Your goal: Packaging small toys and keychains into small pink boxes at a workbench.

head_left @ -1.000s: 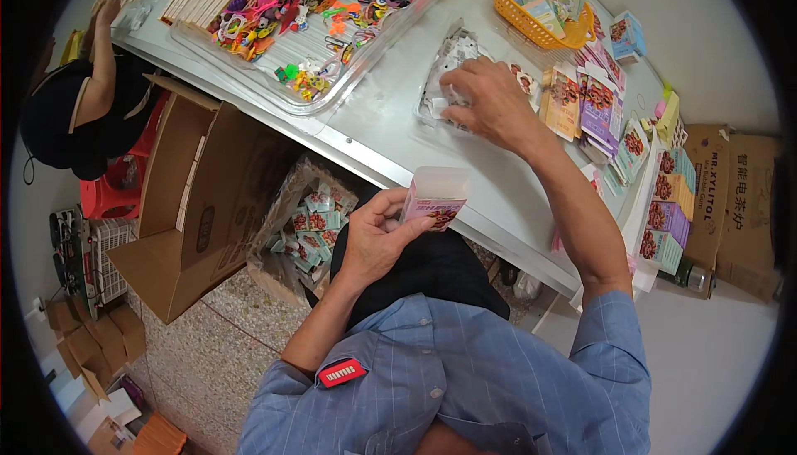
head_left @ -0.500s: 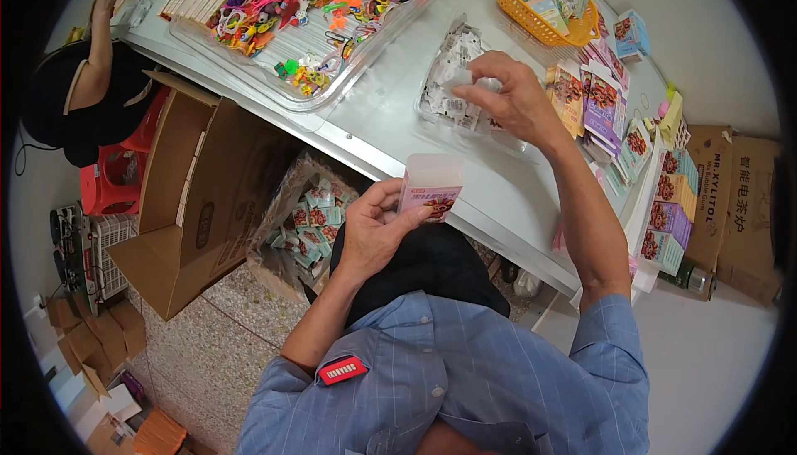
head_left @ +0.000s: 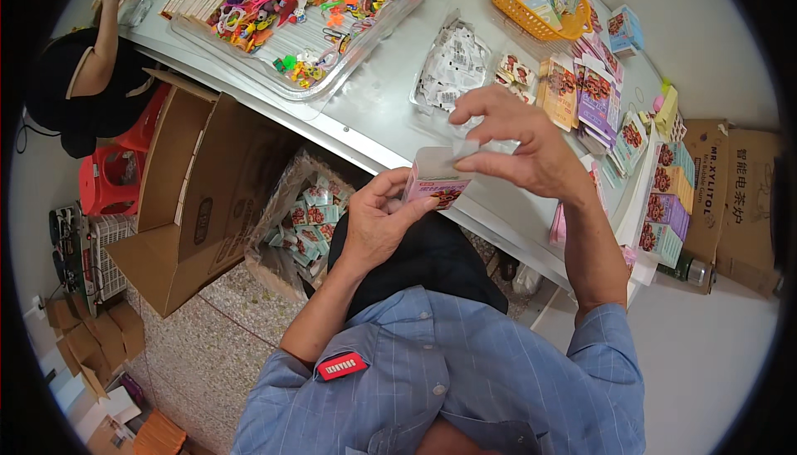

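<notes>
My left hand (head_left: 375, 221) holds a small pink carton (head_left: 438, 193) upright, its top uncovered, fingers behind and thumb across the printed front. Just above the carton's mouth, my right hand (head_left: 531, 146) pinches a small white packet (head_left: 466, 148) between thumb and finger; the other fingers are curled and raised. Behind that hand, a clear plastic tray (head_left: 419, 94) holds a heap of white printed packets (head_left: 457, 56). To its right lie flat orange cartons (head_left: 556, 92) and purple cartons (head_left: 596, 98).
A large clear tray (head_left: 314, 104) of colourful plastic trinkets stands at the far left of the table. A yellow basket (head_left: 519, 12) sits at the back. Below are a cardboard box (head_left: 199, 206) and a lined bin (head_left: 264, 221) of small cartons. Another person's arm (head_left: 105, 44) is at left.
My right hand has come from the tray of packets toward me, bringing the white packet to the carton's mouth. The left hand and carton have shifted slightly right.
</notes>
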### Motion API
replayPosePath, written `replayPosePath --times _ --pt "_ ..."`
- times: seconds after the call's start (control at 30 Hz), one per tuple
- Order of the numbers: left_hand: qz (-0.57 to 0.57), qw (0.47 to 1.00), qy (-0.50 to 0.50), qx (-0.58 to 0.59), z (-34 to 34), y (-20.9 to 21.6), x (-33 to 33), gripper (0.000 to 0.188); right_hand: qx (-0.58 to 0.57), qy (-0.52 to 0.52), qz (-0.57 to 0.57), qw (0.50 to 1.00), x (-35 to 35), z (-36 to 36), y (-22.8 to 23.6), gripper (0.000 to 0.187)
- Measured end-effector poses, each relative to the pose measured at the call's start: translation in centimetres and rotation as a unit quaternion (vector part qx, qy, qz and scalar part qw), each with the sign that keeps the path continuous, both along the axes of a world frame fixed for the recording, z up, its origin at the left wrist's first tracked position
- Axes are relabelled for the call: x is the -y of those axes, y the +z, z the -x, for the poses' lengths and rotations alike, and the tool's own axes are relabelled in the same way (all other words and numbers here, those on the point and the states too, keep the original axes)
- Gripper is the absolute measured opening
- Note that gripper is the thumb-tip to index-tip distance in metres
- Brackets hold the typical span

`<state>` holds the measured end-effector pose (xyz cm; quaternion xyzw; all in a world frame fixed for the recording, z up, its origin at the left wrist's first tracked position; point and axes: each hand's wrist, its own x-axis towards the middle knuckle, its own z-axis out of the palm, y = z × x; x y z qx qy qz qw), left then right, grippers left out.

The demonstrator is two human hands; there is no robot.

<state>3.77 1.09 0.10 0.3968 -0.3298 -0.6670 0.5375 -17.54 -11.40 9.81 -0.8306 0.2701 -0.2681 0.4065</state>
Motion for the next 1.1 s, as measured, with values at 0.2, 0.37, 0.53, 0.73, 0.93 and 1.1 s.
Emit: replayPosePath --times 0.2,0.37,0.53,0.73,0.93,1.1 --pt "0.011 1.0 -0.004 0.012 -0.1 -0.8 -0.7 0.039 -0.08 0.021 0.042 0.996 -0.9 0.0 0.6 0.02" --pt "0.015 1.0 0.0 0.021 -0.2 -1.0 -0.9 0.038 -0.059 -0.17 0.025 0.983 1.1 3.5 1.2 0.016" --pt "0.006 1.0 0.001 0.011 -0.1 -1.3 -1.1 0.038 -0.311 -0.191 0.149 0.919 3.2 4.5 -2.2 0.021" --pt "0.017 1.0 0.012 0.014 -0.2 -1.1 -1.1 0.038 -0.412 -0.119 0.158 0.889 3.9 3.9 -4.9 0.024" --pt "0.005 1.0 0.015 0.008 -0.4 -1.7 -1.2 0.038 -0.39 -0.14 0.099 0.905 4.3 3.7 -5.4 0.018" --pt "0.021 1.0 0.008 0.014 -0.2 -1.3 -1.1 0.038 -0.426 -0.128 0.041 0.895 5.0 3.5 -4.9 0.019"
